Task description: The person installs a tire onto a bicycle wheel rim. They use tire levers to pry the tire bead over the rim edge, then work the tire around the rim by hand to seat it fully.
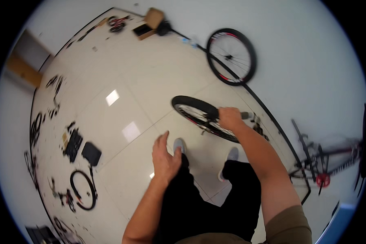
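Observation:
My right hand [231, 118] is wrapped round a grey tube-like bicycle part [245, 115], whose end sticks out on the right. This part crosses a black-tyred bicycle wheel [187, 101], which is tilted low over the floor. Hand and forearm hide some of the wheel, so I cannot tell how the two are joined. Small dark and metal parts [257, 126] show just right of the hand. My left hand [165, 159] is empty, with its fingers stretched apart, above my left shoe and left of the wheel.
Another wheel [231, 57] leans on the wall ahead. A bicycle frame [327, 156] with a red chainring stands at the right wall. To the left lie an open black tool case [73, 144], a tyre [83, 190] and several loose parts. A cardboard box [150, 24] sits far off.

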Demonstrator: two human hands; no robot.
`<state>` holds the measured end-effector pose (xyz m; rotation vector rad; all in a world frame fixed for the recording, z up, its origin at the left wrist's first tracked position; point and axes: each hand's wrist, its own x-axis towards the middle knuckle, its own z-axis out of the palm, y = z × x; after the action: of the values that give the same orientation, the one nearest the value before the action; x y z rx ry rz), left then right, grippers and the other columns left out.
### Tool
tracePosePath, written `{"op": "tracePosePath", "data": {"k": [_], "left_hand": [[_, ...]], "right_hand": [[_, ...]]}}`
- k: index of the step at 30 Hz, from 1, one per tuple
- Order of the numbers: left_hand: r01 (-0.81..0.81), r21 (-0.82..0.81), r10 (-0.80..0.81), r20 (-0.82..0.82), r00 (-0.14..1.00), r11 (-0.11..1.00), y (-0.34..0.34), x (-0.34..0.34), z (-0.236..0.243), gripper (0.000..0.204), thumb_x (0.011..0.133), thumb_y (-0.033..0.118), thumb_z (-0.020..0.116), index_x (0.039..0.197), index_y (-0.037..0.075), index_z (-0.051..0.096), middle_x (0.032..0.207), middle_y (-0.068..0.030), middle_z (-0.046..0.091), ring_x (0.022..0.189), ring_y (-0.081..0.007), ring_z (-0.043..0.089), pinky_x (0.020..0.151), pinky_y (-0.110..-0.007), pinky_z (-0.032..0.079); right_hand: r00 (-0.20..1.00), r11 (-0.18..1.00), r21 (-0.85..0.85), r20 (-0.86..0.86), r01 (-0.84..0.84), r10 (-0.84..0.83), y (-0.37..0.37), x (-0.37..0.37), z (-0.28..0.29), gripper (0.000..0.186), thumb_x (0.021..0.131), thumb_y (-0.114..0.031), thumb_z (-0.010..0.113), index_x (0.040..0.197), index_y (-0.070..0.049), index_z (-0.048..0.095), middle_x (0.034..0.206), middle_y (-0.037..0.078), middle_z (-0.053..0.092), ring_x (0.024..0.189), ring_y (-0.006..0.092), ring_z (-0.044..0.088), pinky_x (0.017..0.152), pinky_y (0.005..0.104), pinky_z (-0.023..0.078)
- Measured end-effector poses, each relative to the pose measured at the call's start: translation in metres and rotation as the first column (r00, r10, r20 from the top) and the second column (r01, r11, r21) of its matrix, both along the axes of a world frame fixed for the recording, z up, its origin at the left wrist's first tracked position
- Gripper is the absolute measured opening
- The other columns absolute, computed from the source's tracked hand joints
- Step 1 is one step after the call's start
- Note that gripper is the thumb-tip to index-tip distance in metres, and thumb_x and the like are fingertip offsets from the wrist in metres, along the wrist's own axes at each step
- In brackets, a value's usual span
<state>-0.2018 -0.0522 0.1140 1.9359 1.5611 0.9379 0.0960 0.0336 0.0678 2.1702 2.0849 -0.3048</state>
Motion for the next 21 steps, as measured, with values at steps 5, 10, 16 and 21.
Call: {"op": "tracePosePath", "data": {"k": [5,10,16,21], "left_hand": [[0.385,-0.040,-0.378,-0.304,0.874,0.922,0.073,0.084,-0.017,0.085,0.079,0.023,0.082,0.151,0.010,0.040,0.151,-0.0245,0.040,0.137,-0.0428,0.041,0.110,-0.057,0.035],[0.670,0.137,-0.415,-0.690,0.593,0.730,0.116,0.140,-0.035,0.096,0.071,0.048,0.086,0.151,0.021,0.042,0.150,-0.0164,0.043,0.136,-0.0409,0.042,0.111,-0.057,0.032],[0.716,0.043,-0.554,-0.602,0.575,0.697,0.160,0.177,-0.054,0.052,0.078,0.049,0.078,0.118,0.018,0.064,0.098,-0.0061,0.063,0.100,-0.0289,0.061,0.090,-0.048,0.042],[0.658,-0.001,-0.509,-0.635,0.582,0.753,0.170,0.196,-0.056,0.051,0.082,0.054,0.075,0.112,0.014,0.064,0.089,-0.0084,0.065,0.089,-0.0313,0.064,0.077,-0.045,0.048]], "right_hand": [[0.996,0.998,-0.009,-0.052,0.069,-0.069,-0.039,0.029,-0.002,0.018,0.084,-0.014,0.063,0.100,-0.009,0.070,0.095,0.013,0.075,0.092,0.0307,0.073,0.081,0.0414,0.056],[0.991,0.995,0.070,-0.115,0.075,-0.067,-0.053,0.034,0.002,0.017,0.081,-0.016,0.069,0.096,-0.009,0.070,0.088,0.012,0.074,0.089,0.0311,0.073,0.079,0.0423,0.056],[0.911,0.765,0.524,-0.361,0.374,-0.198,-0.069,0.060,0.024,0.035,0.075,-0.018,0.077,0.105,-0.004,0.066,0.102,0.016,0.068,0.094,0.0306,0.067,0.081,0.0425,0.055],[-0.315,0.240,-0.373,-0.916,0.896,-0.248,-0.084,0.068,0.004,0.030,0.074,-0.002,0.062,0.105,-0.004,0.063,0.095,0.009,0.059,0.084,0.0271,0.059,0.069,0.0368,0.050]]}}
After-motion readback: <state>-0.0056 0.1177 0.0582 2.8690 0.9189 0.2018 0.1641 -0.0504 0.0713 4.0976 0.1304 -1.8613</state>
